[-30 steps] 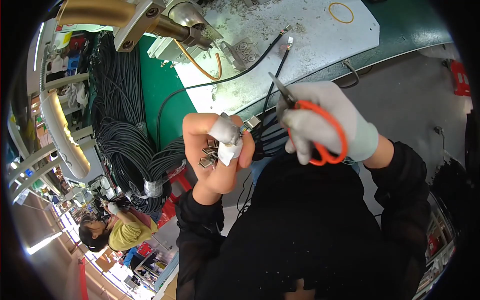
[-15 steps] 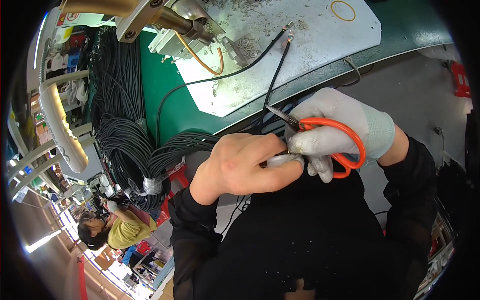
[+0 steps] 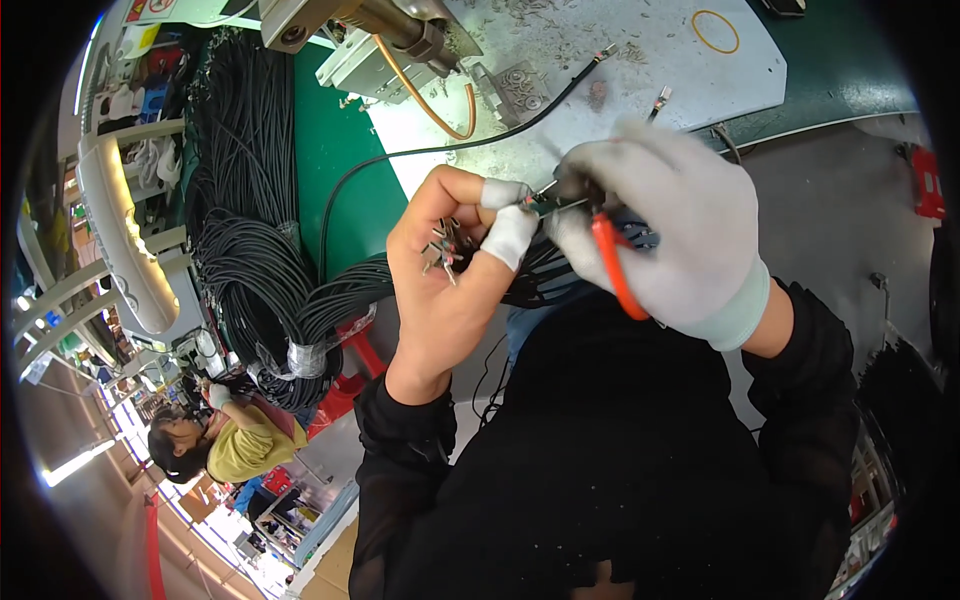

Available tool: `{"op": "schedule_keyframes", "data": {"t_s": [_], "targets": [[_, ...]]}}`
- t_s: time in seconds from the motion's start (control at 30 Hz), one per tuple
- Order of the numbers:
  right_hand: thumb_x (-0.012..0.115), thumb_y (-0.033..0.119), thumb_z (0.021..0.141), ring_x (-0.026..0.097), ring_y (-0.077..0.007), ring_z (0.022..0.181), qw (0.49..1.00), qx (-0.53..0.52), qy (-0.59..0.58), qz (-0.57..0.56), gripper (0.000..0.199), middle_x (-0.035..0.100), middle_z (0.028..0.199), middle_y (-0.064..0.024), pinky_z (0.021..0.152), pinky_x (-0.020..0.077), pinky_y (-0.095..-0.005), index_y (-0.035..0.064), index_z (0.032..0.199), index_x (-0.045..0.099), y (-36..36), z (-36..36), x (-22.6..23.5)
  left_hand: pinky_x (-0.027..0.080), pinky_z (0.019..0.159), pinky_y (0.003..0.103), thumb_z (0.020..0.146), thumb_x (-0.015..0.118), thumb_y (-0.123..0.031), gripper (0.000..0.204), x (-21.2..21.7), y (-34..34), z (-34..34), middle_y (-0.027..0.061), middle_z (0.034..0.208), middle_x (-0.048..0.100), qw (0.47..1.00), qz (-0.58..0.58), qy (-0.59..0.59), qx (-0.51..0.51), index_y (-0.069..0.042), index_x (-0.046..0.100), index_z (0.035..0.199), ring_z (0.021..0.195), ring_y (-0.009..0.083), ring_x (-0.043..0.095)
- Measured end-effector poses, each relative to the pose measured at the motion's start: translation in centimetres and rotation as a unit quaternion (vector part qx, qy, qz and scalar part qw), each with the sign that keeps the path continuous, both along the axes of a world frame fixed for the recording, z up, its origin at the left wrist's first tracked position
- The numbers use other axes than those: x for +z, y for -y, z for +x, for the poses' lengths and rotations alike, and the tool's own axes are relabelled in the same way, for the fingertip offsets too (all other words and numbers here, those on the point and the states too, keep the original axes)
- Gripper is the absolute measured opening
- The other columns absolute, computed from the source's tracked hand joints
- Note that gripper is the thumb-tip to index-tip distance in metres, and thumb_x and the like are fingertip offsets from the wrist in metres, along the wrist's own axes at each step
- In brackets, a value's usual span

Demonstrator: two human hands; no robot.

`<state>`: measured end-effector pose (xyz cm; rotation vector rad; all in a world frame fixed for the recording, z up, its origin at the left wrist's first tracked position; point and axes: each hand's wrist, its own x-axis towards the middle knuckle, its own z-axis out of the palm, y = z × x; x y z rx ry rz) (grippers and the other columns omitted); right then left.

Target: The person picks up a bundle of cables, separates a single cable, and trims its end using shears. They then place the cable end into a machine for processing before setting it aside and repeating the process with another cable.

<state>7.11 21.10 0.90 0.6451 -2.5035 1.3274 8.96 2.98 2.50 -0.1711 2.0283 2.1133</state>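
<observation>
My left hand (image 3: 425, 320), bare except for white covers on the thumb and forefinger, is turned palm up. Its thumb and forefinger pinch the thin end of a dark cable (image 3: 537, 205) with a bit of red on it. Several small metal terminals (image 3: 446, 248) lie in the curl of its other fingers. My right hand (image 3: 690, 230), in a white glove and smeared by motion, is closed around orange-handled scissors (image 3: 617, 268). The scissors' blades are by the left fingertips, partly hidden by the glove. More black cables (image 3: 350, 290) run behind my hands.
Above my hands a bench machine (image 3: 400, 35) stands over a pale plate (image 3: 700, 75) strewn with metal scraps. Two cable ends with terminals and a rubber band (image 3: 715, 31) lie there. Thick black cable bundles (image 3: 245, 150) hang at left. A lamp (image 3: 125, 235) and a co-worker (image 3: 235, 440) are farther left.
My left hand has rolled palm up, exposing the terminals in it. My right hand has shifted with the scissors, their handles now mostly covered. One cable end on the plate has moved right.
</observation>
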Motion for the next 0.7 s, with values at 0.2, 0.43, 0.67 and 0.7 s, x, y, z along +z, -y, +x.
{"op": "schedule_keyframes", "data": {"t_s": [0.2,0.43,0.67,0.7], "targets": [[0.073,0.013,0.071,0.051,-0.018,0.046,0.993,0.015,-0.086,0.085,0.02,0.051,0.056,-0.0046,0.048,0.0423,-0.0256,0.0058,0.086,0.063,0.0,0.6,-0.9,0.029,0.052,0.016,0.082,0.06,0.006,0.023,-0.6,-0.1,-0.1,-0.0056,0.065,0.049,0.998,-0.065,-0.026,0.005,-0.002,0.05,0.101,0.057,-0.0012,0.039],[0.068,0.02,0.077,0.055,-0.0237,0.048,0.955,0.111,0.271,-0.044,0.019,0.053,0.056,-0.0085,0.047,0.041,-0.03,0.0042,0.075,0.059,-0.3,1.1,0.8,0.028,0.05,0.016,0.08,0.062,0.004,0.023,-1.5,-0.8,0.1,-0.0053,0.063,0.048,0.961,-0.157,-0.228,0.008,-0.002,0.049,0.098,0.056,-0.0015,0.036],[0.067,0.019,0.078,0.052,-0.0229,0.047,0.932,0.094,0.319,-0.14,0.018,0.053,0.056,-0.0095,0.046,0.0395,-0.0299,0.0035,0.074,0.059,0.2,1.4,0.0,0.029,0.052,0.016,0.079,0.062,0.004,0.016,-1.3,-1.1,-0.5,-0.0055,0.065,0.049,0.971,-0.158,-0.17,0.05,-0.002,0.052,0.091,0.057,-0.0011,0.037],[0.067,0.016,0.078,0.052,-0.0186,0.049,0.962,0.079,0.243,-0.1,0.015,0.054,0.058,-0.0075,0.047,0.0398,-0.0283,0.0025,0.077,0.06,0.2,1.3,-0.4,0.029,0.05,0.016,0.078,0.063,0.004,0.016,-1.4,-1.1,-0.6,-0.0057,0.063,0.048,0.975,-0.155,-0.149,0.054,-0.002,0.052,0.089,0.056,-0.0012,0.036]]}}
